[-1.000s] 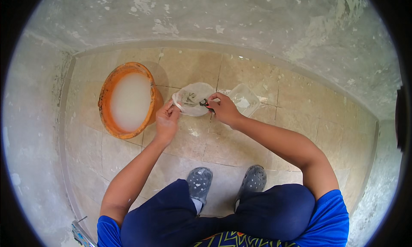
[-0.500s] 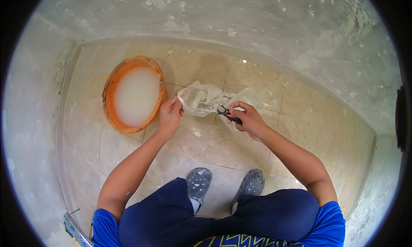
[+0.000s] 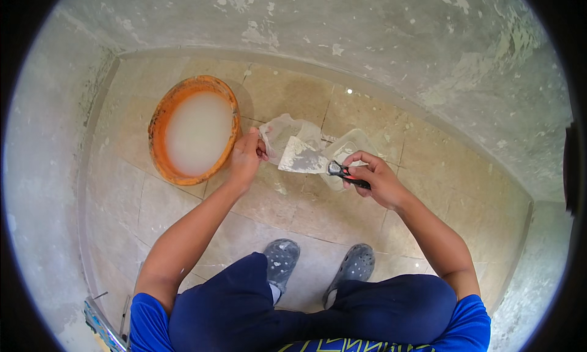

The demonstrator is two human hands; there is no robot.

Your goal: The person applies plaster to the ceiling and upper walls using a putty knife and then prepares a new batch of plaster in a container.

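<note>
My left hand (image 3: pixel 246 158) pinches the edge of a translucent plastic bag (image 3: pixel 282 133), just right of the orange basin. In my right hand (image 3: pixel 374 179) is a putty knife (image 3: pixel 304 155), gripped by its black and red handle. Its wide blade points left, smeared with pale paste, and lies in front of the bag from this view. Behind the knife, a clear plastic tub (image 3: pixel 351 143) stands on the floor, partly covered by my right hand. How much the bag holds is hidden by the blade.
An orange basin (image 3: pixel 156 153) of cloudy whitish liquid stands at the left. Grey plaster walls (image 3: pixel 367 34) with pale patches enclose the tiled floor (image 3: pixel 269 196). My speckled clogs (image 3: pixel 282 261) are at the near side. A metal-edged object (image 3: pixel 104 321) sits at the lower left.
The putty knife's blade has come out of the bag, and my right hand has moved right and slightly nearer. My left hand keeps its hold on the bag.
</note>
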